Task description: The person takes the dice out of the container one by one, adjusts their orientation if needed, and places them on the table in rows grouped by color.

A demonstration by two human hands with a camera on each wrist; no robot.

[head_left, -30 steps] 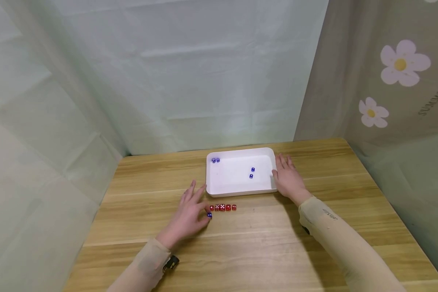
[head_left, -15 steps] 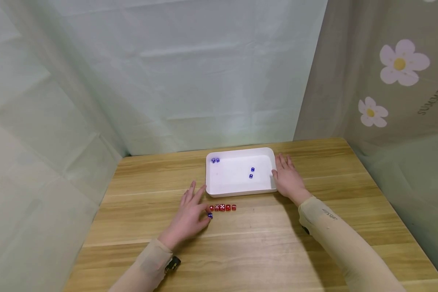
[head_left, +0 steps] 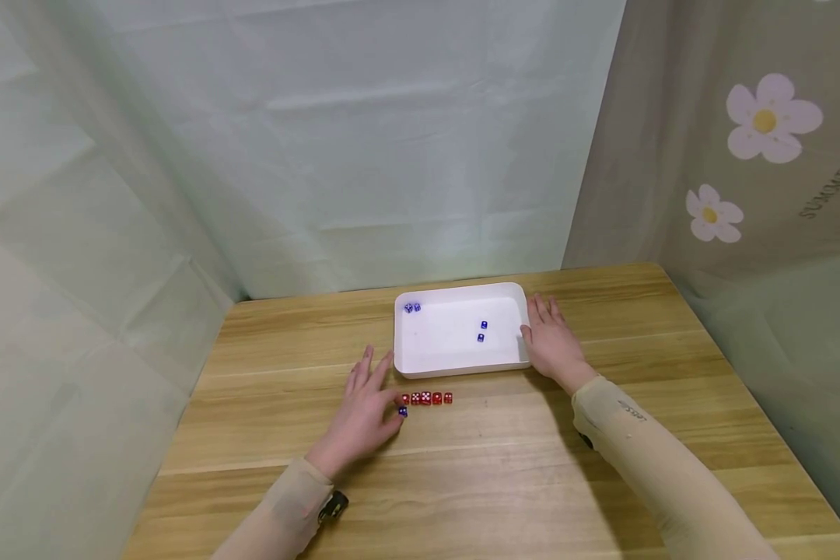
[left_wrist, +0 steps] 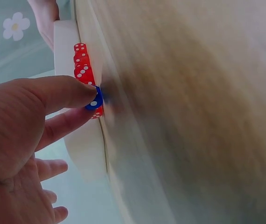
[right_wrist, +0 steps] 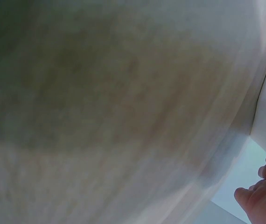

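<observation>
Between thumb and index finger, my left hand (head_left: 360,420) pinches a blue die (left_wrist: 94,100) low over the table, in front of the left end of a row of several red dice (head_left: 426,398). Its other fingers are spread toward the near left corner of a white tray (head_left: 455,369). Inside that tray lie two blue dice (head_left: 482,331) right of the middle and two more blue dice (head_left: 412,308) in the far left corner. My right hand (head_left: 553,342) rests with extended fingers along the tray's right wall. The right wrist view shows only part of that hand, at its lower right.
The wooden table (head_left: 518,482) ends at a pale cloth backdrop (head_left: 392,155) behind the tray. A cloth with printed flowers (head_left: 714,214) hangs at the right. A black strap (head_left: 333,505) sits at the left wrist.
Almost nothing moves. The left hand keeps its pinch on the blue die, with only a tiny shift. The right hand, the tray and the red dice stay in place.
</observation>
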